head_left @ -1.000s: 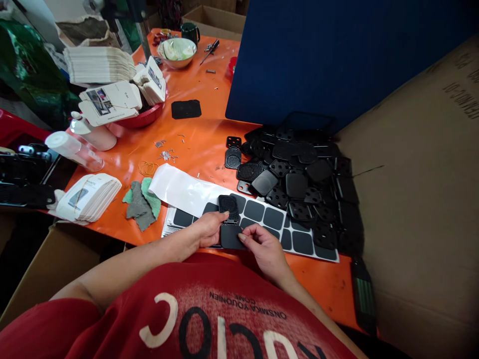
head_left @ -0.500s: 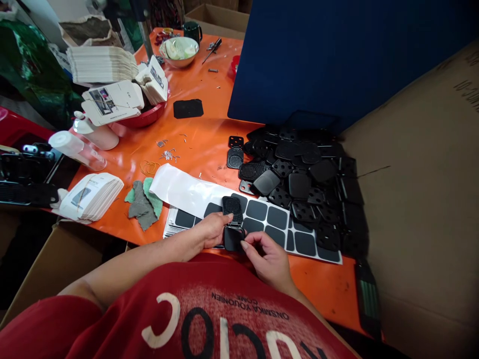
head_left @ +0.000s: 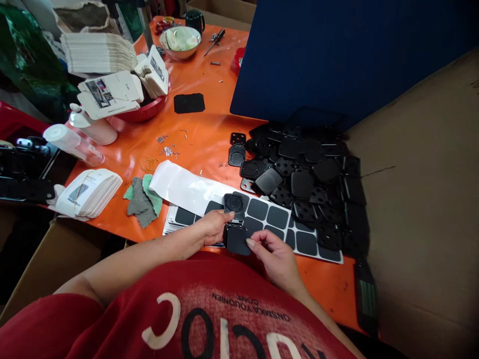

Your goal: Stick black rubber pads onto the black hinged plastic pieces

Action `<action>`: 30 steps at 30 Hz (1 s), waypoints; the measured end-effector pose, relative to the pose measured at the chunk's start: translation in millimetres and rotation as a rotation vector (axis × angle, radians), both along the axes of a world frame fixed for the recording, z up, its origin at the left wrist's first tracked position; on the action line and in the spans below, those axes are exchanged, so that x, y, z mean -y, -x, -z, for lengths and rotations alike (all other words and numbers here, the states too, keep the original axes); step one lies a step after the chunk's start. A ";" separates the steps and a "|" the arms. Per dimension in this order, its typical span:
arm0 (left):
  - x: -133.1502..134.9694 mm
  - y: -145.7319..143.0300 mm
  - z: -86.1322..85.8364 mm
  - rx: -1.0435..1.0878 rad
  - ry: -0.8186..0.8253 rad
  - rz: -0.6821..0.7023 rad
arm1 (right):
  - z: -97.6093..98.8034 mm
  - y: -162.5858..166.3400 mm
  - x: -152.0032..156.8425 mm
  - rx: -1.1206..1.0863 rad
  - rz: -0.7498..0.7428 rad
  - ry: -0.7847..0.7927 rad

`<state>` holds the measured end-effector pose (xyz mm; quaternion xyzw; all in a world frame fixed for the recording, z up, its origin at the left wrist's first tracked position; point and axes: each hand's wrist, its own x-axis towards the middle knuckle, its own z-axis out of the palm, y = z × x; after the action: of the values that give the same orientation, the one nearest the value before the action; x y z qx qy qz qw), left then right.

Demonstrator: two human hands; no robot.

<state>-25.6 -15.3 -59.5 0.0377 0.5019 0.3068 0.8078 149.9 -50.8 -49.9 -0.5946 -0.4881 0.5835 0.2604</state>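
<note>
My left hand [head_left: 216, 227] is closed on a black hinged phone stand [head_left: 234, 204], thumb near its hinge. The stand's upper plate shows a ridged face with a round ring. Over its lower plate lies a dark square adhesive pad [head_left: 238, 241], whose right edge is pinched between the thumb and finger of my right hand [head_left: 275, 255]. Whether the pad is stuck down or only resting there I cannot tell. Beneath both hands is a sheet of dark rounded-square pads [head_left: 277, 217], with its white backing film [head_left: 179, 182] peeled back and curling to the left.
A heap of black stand parts [head_left: 299, 169] lies at the right, against a blue board [head_left: 329, 55] and a cardboard box [head_left: 419, 199]. To the left are grey and green cloth scraps [head_left: 144, 202], small metal pins [head_left: 169, 151], folded cartons [head_left: 90, 192] and two bottles [head_left: 93, 127].
My right hand has moved slightly right. The dark pad in its fingers now extends further right beyond the lower plate. My left hand still holds the stand; the view has shifted a little.
</note>
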 end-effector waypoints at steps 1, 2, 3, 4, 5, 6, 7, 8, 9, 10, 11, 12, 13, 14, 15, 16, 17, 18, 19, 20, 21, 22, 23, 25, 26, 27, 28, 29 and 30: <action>0.0 0.2 -0.4 0.000 -0.001 0.000 | 3.8 0.0 -2.1 -0.044 0.012 0.058; 0.0 0.4 -0.7 -0.001 -0.002 0.000 | 7.0 0.4 -3.8 -0.076 0.030 0.096; -0.1 0.5 -1.0 -0.002 -0.003 -0.002 | 9.4 1.0 -5.1 -0.098 0.052 0.118; -0.2 0.5 -1.2 -0.004 -0.004 -0.005 | 10.9 1.7 -6.0 -0.112 0.070 0.128; -0.4 0.3 -1.2 -0.008 -0.003 -0.010 | 11.5 2.5 -6.6 -0.123 0.086 0.130; -0.5 0.1 -1.1 -0.012 -0.001 -0.016 | 11.6 3.2 -7.0 -0.129 0.096 0.131; -0.6 -0.1 -0.9 -0.016 0.000 -0.023 | 11.3 3.7 -7.2 -0.134 0.103 0.131; -0.6 -0.3 -0.7 -0.018 0.002 -0.029 | 10.9 4.0 -7.2 -0.138 0.105 0.132; -0.7 -0.5 -0.6 -0.018 0.004 -0.034 | 10.7 4.1 -7.2 -0.141 0.105 0.134; -0.7 -0.6 -0.7 -0.016 0.007 -0.037 | 10.8 3.9 -7.2 -0.143 0.104 0.136; -0.8 -0.6 -1.0 -0.013 0.009 -0.038 | 11.2 3.7 -7.1 -0.145 0.103 0.139; -0.9 -0.6 -1.6 -0.009 0.012 -0.038 | 11.7 3.4 -7.0 -0.148 0.102 0.142; -1.1 -0.6 -2.3 -0.008 0.015 -0.038 | 12.4 3.3 -6.8 -0.150 0.101 0.143; -1.3 -0.6 -3.1 -0.007 0.017 -0.038 | 13.0 3.2 -6.7 -0.150 0.098 0.143; -1.5 -0.7 -3.9 -0.008 0.019 -0.038 | 13.4 3.3 -6.6 -0.147 0.094 0.141; -1.7 -0.8 -4.5 -0.009 0.020 -0.039 | 13.6 3.5 -6.6 -0.142 0.089 0.138; -1.8 -1.0 -5.0 -0.011 0.019 -0.040 | 13.6 3.8 -6.6 -0.135 0.082 0.135; -1.9 -1.1 -5.2 -0.012 0.019 -0.039 | 13.3 4.2 -6.7 -0.128 0.076 0.133; -1.9 -1.2 -5.4 -0.011 0.017 -0.037 | 13.0 4.7 -6.9 -0.121 0.070 0.132; -1.8 -1.3 -5.5 -0.009 0.014 -0.035 | 12.5 5.2 -7.0 -0.117 0.067 0.131; -1.7 -1.2 -5.8 -0.006 0.011 -0.033 | 12.1 5.6 -7.2 -0.115 0.065 0.129; -1.6 -1.1 -6.1 -0.004 0.007 -0.031 | 11.8 5.9 -7.3 -0.115 0.065 0.129; -1.5 -1.0 -6.7 -0.002 0.005 -0.029 | 11.6 6.1 -7.4 -0.116 0.066 0.129; -1.6 -0.4 -8.5 -0.003 0.004 -0.026 | 11.6 6.2 -7.6 -0.126 0.072 0.139; -1.8 -0.1 -9.6 -0.006 0.004 -0.023 | 11.7 6.0 -7.6 -0.135 0.077 0.149; -1.9 0.2 -10.6 -0.009 0.005 -0.019 | 12.0 5.6 -7.7 -0.147 0.082 0.161; -2.0 0.4 -11.5 -0.014 0.007 -0.014 | 12.2 5.1 -7.8 -0.159 0.089 0.172; -2.2 0.7 -12.1 -0.019 0.009 -0.010 | 12.5 4.5 -7.9 -0.171 0.099 0.184; -2.3 0.8 -12.5 -0.024 0.012 -0.007 | 12.7 3.8 -8.0 -0.183 0.111 0.192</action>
<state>-26.4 -13.0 -47.0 0.0347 0.5133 0.3064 0.8009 146.1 -42.8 -62.6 -0.5873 -0.3706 0.6638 0.2776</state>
